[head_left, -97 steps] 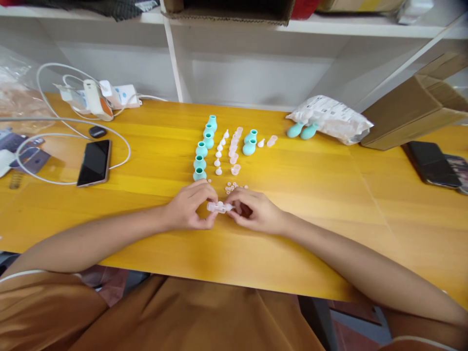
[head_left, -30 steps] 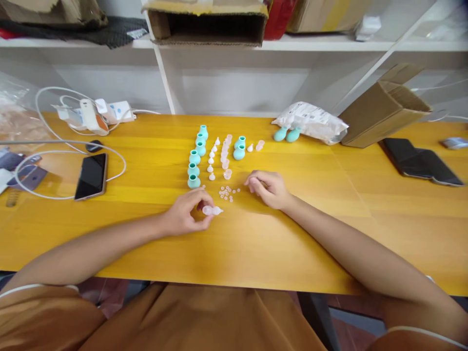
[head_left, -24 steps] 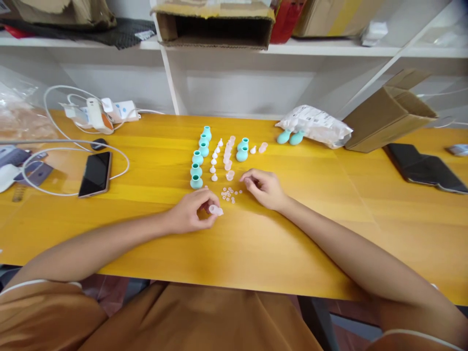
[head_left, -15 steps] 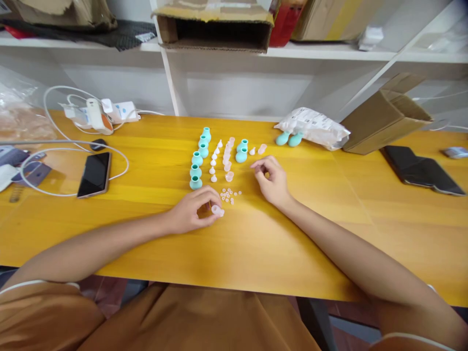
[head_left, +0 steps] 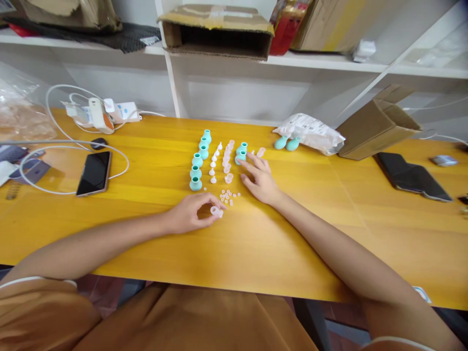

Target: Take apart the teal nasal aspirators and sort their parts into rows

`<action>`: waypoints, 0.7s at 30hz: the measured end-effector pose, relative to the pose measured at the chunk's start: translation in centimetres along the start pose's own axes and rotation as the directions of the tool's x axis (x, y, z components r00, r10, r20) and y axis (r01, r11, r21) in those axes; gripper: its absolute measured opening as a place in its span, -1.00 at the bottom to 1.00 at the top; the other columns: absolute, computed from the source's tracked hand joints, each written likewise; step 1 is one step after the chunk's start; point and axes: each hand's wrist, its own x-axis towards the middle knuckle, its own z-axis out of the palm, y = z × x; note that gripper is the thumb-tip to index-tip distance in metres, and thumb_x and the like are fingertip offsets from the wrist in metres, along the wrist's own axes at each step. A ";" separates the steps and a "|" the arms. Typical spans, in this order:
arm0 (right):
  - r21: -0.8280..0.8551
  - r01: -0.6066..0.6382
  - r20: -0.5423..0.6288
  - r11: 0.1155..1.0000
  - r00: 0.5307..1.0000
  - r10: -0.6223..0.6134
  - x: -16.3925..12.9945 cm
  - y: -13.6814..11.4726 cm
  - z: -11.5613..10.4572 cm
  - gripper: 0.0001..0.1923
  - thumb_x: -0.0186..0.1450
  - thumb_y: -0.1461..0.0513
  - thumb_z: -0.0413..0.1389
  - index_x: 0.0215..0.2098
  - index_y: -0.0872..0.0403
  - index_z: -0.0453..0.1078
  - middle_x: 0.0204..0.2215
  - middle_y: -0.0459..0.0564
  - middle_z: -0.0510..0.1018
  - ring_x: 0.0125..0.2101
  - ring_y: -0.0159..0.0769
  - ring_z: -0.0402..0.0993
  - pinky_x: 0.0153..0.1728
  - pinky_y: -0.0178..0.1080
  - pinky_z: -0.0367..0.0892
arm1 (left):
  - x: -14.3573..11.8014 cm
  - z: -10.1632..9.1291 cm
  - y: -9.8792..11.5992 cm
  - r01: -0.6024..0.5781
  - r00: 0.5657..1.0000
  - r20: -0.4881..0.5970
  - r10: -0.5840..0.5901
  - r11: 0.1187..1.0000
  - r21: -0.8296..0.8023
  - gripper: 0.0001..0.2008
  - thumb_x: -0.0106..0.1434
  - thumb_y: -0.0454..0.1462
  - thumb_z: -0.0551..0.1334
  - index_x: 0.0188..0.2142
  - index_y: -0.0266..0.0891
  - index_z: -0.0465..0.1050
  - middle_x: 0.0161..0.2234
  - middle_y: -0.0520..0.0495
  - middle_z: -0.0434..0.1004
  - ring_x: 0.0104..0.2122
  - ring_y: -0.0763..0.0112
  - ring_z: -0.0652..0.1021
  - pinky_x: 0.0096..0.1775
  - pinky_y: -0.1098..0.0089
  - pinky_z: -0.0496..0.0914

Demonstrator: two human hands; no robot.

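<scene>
My left hand (head_left: 188,213) pinches a small translucent pink plastic cup-shaped piece (head_left: 216,211) above the table. With fingers spread, my right hand (head_left: 260,180) reaches to the nearer of two teal rubber bulbs (head_left: 240,157); its fingertips are at the bulb, and I cannot tell whether they press on it. Left of it stand a row of pale pink cups (head_left: 227,168), a row of small white cone-tipped pieces (head_left: 212,172) and a column of open-necked teal bulbs (head_left: 195,184). Several tiny pale rings (head_left: 226,196) lie between my hands.
Two teal bulbs (head_left: 281,142) lie by a white plastic bag (head_left: 310,131) at the back. A cardboard box (head_left: 373,124) and a black folded case (head_left: 413,175) are on the right. A phone (head_left: 94,173), cables and a power strip (head_left: 124,112) are on the left.
My right hand has moved left to the teal bulbs, and its fingers have spread from a curled pose. My left hand keeps its pinch. A tiny ring now shows beside the nearest left bulb.
</scene>
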 end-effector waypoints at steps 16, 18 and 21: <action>0.060 0.048 -0.309 0.997 0.951 -0.027 -0.6 -2.3 -1.3 -0.56 0.42 0.14 0.32 0.24 -0.08 0.44 0.20 0.18 0.34 0.32 0.15 0.41 0.41 0.31 0.40 | -0.2 0.2 -0.7 0.031 0.999 -0.029 -0.036 0.991 -0.129 -0.83 0.50 -0.17 0.38 -0.08 -0.17 0.44 0.00 -0.19 0.73 -0.05 0.26 0.73 0.01 0.22 0.62; 0.075 0.047 -0.328 0.996 0.944 -0.019 -0.6 -2.4 -1.4 -0.60 0.41 0.15 0.33 0.18 -0.07 0.45 0.13 0.17 0.34 0.25 0.12 0.44 0.35 0.28 0.46 | -0.2 0.2 -0.8 0.065 0.998 -0.018 -0.068 0.988 -0.139 -0.81 0.52 -0.14 0.37 -0.06 -0.16 0.45 -0.02 -0.18 0.74 -0.08 0.27 0.73 0.00 0.23 0.62; 0.142 0.045 -0.344 0.989 0.939 0.007 -0.7 -2.5 -1.4 -0.72 0.47 0.13 0.27 0.11 -0.05 0.44 0.08 0.17 0.36 0.19 0.09 0.46 0.27 0.25 0.53 | -0.2 0.3 -1.0 0.115 0.993 -0.007 -0.118 0.979 -0.170 -0.80 0.54 -0.12 0.36 -0.05 -0.17 0.45 -0.03 -0.18 0.76 -0.09 0.28 0.74 -0.01 0.25 0.62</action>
